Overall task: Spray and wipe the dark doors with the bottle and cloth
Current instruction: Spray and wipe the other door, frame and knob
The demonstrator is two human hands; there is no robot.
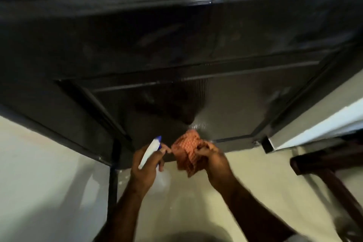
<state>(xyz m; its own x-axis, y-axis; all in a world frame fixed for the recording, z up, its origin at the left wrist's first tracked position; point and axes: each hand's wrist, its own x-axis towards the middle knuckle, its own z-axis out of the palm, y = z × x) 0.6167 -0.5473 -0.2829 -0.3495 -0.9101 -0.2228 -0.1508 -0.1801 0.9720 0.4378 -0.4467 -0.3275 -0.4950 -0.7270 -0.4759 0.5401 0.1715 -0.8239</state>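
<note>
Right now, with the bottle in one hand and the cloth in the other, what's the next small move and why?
Probably press the orange cloth onto the dark door just above it and wipe. The right hand grips it bunched by the bottom panel, while the left hand holds the spray bottle.

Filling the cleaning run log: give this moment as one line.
left hand: grips spray bottle | right hand: holds orange cloth | cloth low at dark door | wiping: cannot tell
</note>
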